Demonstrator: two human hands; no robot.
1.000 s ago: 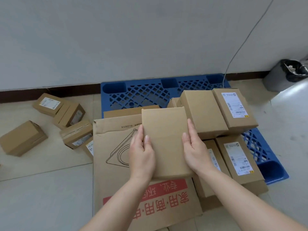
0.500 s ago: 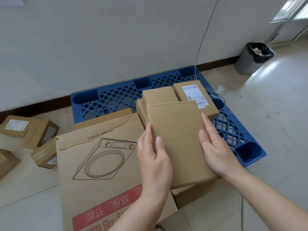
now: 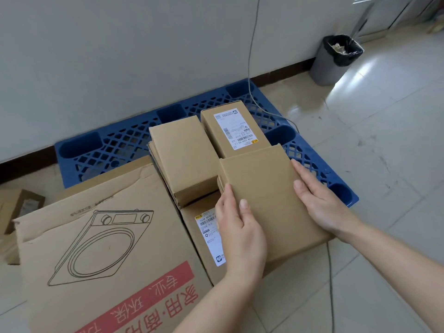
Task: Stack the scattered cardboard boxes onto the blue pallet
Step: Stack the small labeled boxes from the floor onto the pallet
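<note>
The plain cardboard box is over the front right part of the blue pallet, above a lower labelled box and just in front of the upper labelled box. Your left grip clasps its left edge, thumb on top; your right grip clasps the right edge likewise. A large washing-machine carton lies to the left; a bin stands by the wall

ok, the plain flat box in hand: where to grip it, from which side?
Its two long edges, one hand from each side. The plain flat box is broad and shallow, lying face-up, likely too wide for one hand. The left hand and right hand flank it this way, thumbs on top.
</note>
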